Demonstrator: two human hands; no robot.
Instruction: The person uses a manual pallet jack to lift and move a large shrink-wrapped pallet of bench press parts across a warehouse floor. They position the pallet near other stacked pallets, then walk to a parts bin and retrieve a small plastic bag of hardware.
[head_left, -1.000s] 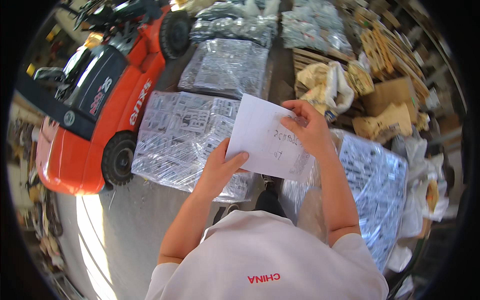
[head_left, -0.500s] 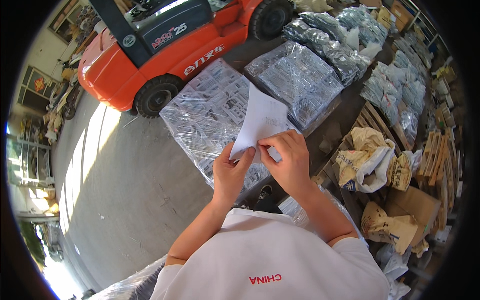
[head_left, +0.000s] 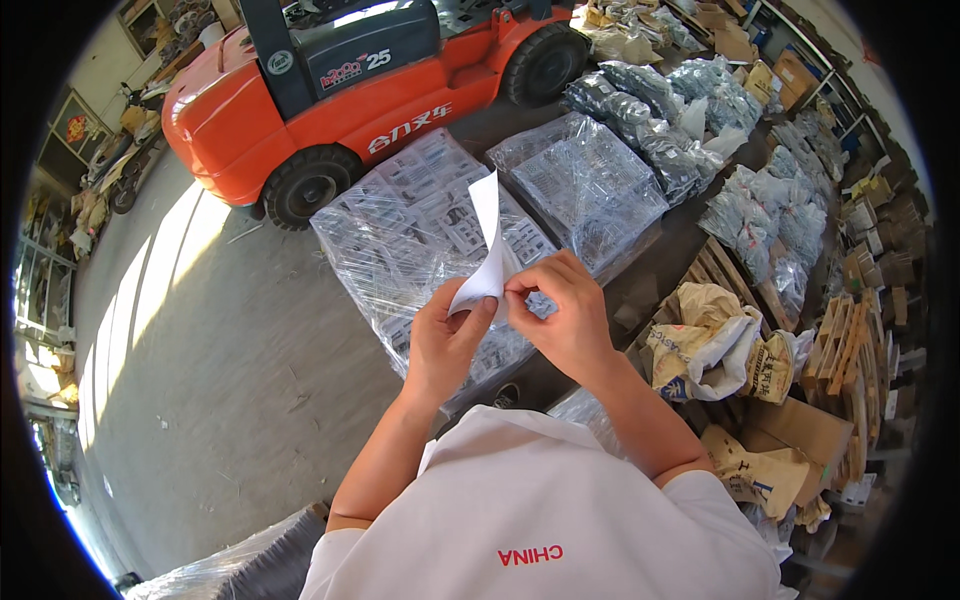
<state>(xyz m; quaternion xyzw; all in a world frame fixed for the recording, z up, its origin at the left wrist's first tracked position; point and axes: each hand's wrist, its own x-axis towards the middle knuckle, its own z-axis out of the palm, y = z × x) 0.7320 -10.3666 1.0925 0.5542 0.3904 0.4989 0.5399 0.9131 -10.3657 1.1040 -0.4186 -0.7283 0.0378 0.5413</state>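
Observation:
A white sheet of paper stands curled upright between my hands and looks narrow from here. My left hand grips its lower part, thumb on the near side. With thumb and forefinger closed, my right hand pinches the sheet's right edge close to the left thumb. Beneath them lies a film-wrapped stack with printed grey-and-white sides. Some of that stack is hidden by my hands and the paper.
An orange forklift stands beyond the stack. Another wrapped bundle sits to its right, with silvery bags behind. Wooden pallets, crumpled sacks and a cardboard box crowd my right side. Concrete floor extends left.
The paper has turned from a broad face with handwriting in view to a narrow curled strip. Both hands have shifted slightly left and stay closed on it. The view has shifted a little too.

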